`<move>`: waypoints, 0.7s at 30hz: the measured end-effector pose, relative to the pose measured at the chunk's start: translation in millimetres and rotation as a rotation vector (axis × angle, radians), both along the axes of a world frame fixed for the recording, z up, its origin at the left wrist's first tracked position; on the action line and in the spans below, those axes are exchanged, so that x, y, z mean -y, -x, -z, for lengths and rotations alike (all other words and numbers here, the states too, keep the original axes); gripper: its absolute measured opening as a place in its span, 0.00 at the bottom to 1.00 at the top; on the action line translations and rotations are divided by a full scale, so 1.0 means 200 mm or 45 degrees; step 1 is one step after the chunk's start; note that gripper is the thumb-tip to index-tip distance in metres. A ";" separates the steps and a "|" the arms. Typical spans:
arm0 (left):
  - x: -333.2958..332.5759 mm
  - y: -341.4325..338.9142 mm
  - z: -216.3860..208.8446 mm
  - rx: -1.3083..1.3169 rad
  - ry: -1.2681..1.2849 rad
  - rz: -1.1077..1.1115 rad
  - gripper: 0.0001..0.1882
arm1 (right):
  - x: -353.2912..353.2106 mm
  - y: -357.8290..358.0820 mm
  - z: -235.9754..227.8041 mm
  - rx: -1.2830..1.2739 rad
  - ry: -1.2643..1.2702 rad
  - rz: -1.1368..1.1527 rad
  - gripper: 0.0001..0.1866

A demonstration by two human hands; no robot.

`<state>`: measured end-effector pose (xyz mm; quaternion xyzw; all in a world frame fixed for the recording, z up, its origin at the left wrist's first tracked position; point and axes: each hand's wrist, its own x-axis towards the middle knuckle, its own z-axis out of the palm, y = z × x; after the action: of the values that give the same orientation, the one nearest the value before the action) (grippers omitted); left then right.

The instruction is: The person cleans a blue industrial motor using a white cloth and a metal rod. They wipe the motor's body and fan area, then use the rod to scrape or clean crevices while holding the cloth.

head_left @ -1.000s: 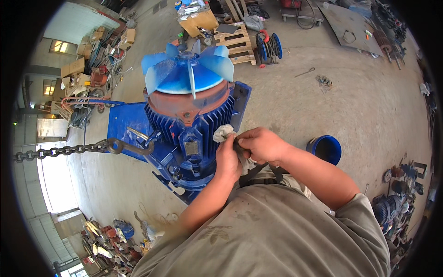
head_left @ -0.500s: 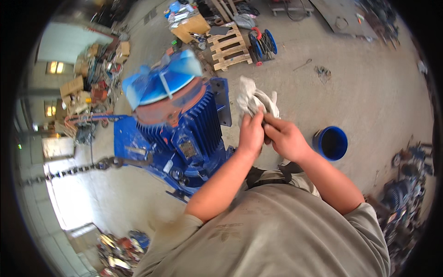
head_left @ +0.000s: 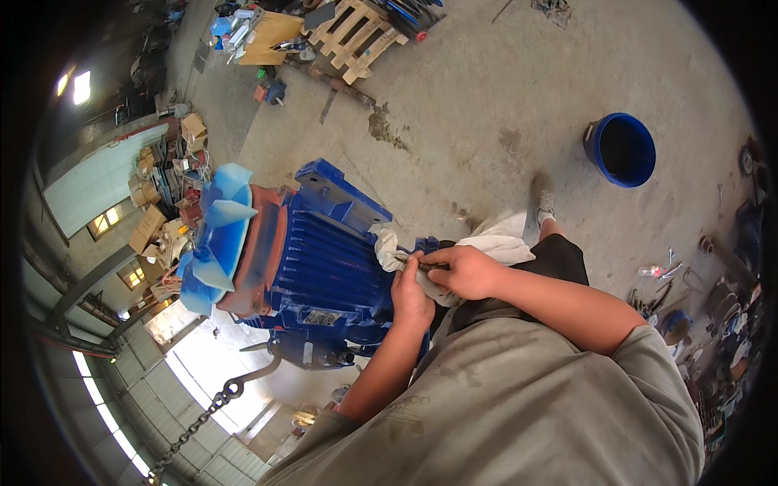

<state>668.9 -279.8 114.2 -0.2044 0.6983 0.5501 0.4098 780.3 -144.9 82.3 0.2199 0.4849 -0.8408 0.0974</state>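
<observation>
My left hand (head_left: 412,298) is closed on a crumpled white cloth (head_left: 387,247), its thumb and fingertips pressed together in front of my waist. Close against it, my right hand (head_left: 472,272) pinches a thin dark piece (head_left: 436,266) whose kind I cannot make out. More white fabric (head_left: 501,239) spreads beyond the right hand, over my leg; whether it joins the cloth is hidden. Just left of my hands lies a large blue electric motor (head_left: 332,263) with cooling ribs. At its far left end sits a blue fan (head_left: 219,235) beside a reddish-brown end cover (head_left: 258,251).
A hook and chain (head_left: 231,390) hang by the motor's near side. On the floor at the right stands a blue bucket (head_left: 601,158). A wooden pallet (head_left: 352,40) lies at the back. Scrap and tools (head_left: 673,283) litter the right edge; cardboard boxes (head_left: 146,227) are piled at the left.
The view has turned, so the motor appears tipped over to the left and the bucket higher up. My hands have come down nearer the motor's right end, still holding the cloth.
</observation>
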 end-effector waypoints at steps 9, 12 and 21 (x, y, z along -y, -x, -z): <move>-0.03 0.18 0.18 0.225 -0.115 -0.282 0.16 | -0.12 0.30 0.13 -0.059 -0.493 -0.254 0.24; -0.07 0.18 0.20 0.229 -0.217 -0.298 0.17 | -0.22 0.36 0.17 -0.155 -0.489 -0.319 0.23; -0.03 0.27 0.26 0.237 -0.453 -0.569 0.19 | -0.22 0.58 0.09 -0.222 -0.797 -0.476 0.20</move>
<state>614.3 -274.1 61.6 -0.3276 0.4879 0.7194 0.3703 664.0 -101.5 64.5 0.0744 0.7566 -0.6353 0.1357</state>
